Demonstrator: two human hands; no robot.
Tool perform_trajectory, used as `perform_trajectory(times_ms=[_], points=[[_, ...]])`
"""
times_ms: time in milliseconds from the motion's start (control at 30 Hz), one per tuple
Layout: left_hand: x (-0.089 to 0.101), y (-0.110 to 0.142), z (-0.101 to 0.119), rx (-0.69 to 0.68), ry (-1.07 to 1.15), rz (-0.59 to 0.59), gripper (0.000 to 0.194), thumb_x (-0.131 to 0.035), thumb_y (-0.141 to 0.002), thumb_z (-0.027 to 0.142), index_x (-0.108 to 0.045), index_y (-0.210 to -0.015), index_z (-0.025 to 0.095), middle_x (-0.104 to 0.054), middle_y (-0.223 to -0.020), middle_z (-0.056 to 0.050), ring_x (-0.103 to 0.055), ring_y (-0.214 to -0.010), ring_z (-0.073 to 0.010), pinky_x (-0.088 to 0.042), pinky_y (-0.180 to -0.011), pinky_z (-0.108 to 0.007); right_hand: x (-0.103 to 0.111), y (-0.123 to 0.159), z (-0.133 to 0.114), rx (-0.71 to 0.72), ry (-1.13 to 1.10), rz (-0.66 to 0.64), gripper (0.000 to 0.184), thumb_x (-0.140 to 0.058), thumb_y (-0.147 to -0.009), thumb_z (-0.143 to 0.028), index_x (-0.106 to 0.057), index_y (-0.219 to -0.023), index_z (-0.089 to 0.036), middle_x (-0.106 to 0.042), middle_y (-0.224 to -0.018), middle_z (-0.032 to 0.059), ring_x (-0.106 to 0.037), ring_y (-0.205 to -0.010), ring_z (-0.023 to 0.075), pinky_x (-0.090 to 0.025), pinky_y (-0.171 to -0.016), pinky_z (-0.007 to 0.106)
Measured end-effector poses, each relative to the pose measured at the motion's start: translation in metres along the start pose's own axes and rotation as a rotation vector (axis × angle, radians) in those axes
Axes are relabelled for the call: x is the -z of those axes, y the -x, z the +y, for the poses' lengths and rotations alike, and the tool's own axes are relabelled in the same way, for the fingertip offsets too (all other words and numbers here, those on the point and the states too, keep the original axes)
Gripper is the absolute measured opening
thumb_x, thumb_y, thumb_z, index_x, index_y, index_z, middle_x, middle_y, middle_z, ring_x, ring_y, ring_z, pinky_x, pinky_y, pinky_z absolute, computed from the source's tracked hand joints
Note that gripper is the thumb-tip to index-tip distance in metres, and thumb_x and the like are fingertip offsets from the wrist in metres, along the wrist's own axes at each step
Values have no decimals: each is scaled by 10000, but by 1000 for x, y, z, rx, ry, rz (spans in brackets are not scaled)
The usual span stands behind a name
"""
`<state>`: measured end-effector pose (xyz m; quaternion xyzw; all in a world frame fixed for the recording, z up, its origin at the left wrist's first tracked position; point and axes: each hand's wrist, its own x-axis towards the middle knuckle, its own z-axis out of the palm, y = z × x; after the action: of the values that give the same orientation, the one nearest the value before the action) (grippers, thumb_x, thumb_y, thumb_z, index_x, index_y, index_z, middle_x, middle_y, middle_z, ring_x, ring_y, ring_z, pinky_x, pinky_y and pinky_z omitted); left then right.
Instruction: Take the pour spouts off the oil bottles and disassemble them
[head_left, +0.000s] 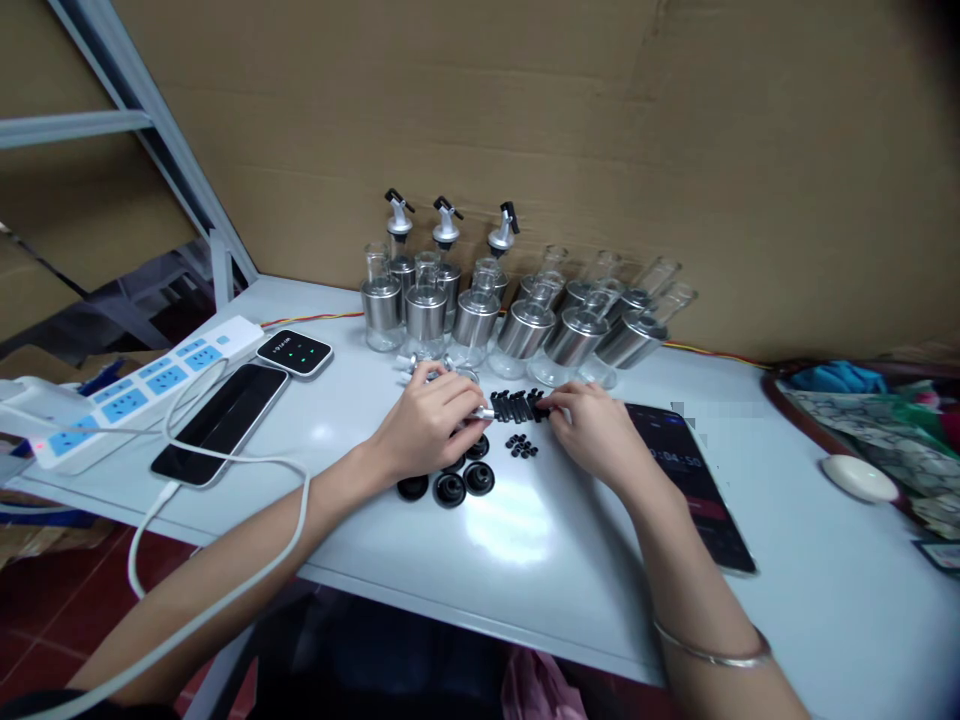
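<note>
My left hand (435,420) is closed around a small silver pourer spout (484,413), whose tip sticks out toward the right. At the row of small black plastic levers (514,406), my right hand (589,430) pinches one of them between thumb and fingertips. Small black caps (521,446) lie in a cluster just in front of that row. Several round black stoppers (450,489) are on the table below my left hand, which partly covers them. More silver pourer parts (409,365) lie behind my left hand, mostly hidden.
Glass bottles with metal sleeves (476,312) stand in two rows at the back; three rear ones carry pourers (445,225). Left are a power strip (150,390), a phone (221,425) and a white cable (300,480) crossing over my left forearm. A tablet (697,480) lies right.
</note>
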<state>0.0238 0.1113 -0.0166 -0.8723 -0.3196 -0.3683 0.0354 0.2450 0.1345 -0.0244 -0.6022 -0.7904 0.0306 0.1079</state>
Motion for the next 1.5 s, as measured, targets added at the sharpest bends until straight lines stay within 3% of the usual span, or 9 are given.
perform_trajectory(times_ms=[167,400,567,700,800,900,1100,1500], points=[[-5,2,-2,65,26,-12,106,-387,-896,153,-464,-969,148,-640,-847,-45,-569,-739,-154,-387,-764,-318,-1,0,1,-6,-5,-73,366,-384,-816,-137,-707,-984,-168,-652,-1047,95,-546,-973,263,-416,-836,380],[-3,3,-3,138,39,-23,127,-326,-905,223,-429,-939,155,-617,-871,-60,-523,-701,-165,-389,-722,-331,0,-1,2,-35,-42,-98,376,-380,-800,-114,-692,-1009,-130,-654,-1065,123,-578,-1005,259,-421,-864,344],[-4,1,-4,86,-18,-80,139,-360,-932,197,-482,-972,144,-623,-907,-66,-566,-815,-185,-370,-729,-319,-1,-2,3,-36,-85,-89,358,-392,-800,-111,-690,-997,-123,-660,-1055,114,-584,-995,253,-418,-883,345],[-5,2,-4,94,32,-57,121,-433,-930,220,-491,-1005,146,-636,-887,-39,-581,-768,-151,-365,-751,-300,1,-3,0,-6,-189,95,289,-434,-801,-145,-691,-934,-143,-668,-940,97,-601,-883,238,-444,-804,352],[-5,3,-3,135,52,-52,113,-481,-915,266,-499,-940,157,-633,-815,-8,-564,-682,-131,-344,-744,-302,7,-1,-12,165,-371,288,198,-481,-818,-182,-673,-861,-163,-654,-832,64,-597,-809,198,-457,-755,320],[-4,3,-2,135,31,-64,93,-478,-908,249,-508,-921,162,-628,-821,-13,-559,-715,-146,-338,-760,-321,12,4,-29,346,-497,356,151,-496,-848,-195,-644,-834,-171,-642,-808,54,-589,-790,170,-459,-726,296],[-6,1,-4,71,119,-8,52,-459,-853,156,-499,-885,146,-589,-805,-47,-534,-775,-167,-416,-694,-272,5,11,-49,454,-570,342,86,-548,-840,-198,-626,-822,-168,-638,-807,51,-571,-771,160,-444,-722,306],[-5,3,-2,-14,106,-11,78,-444,-897,176,-509,-918,139,-587,-777,-29,-547,-685,-131,-437,-627,-235,6,13,-54,284,-795,192,95,-550,-779,-180,-643,-776,-166,-629,-753,29,-574,-715,137,-445,-687,261]])
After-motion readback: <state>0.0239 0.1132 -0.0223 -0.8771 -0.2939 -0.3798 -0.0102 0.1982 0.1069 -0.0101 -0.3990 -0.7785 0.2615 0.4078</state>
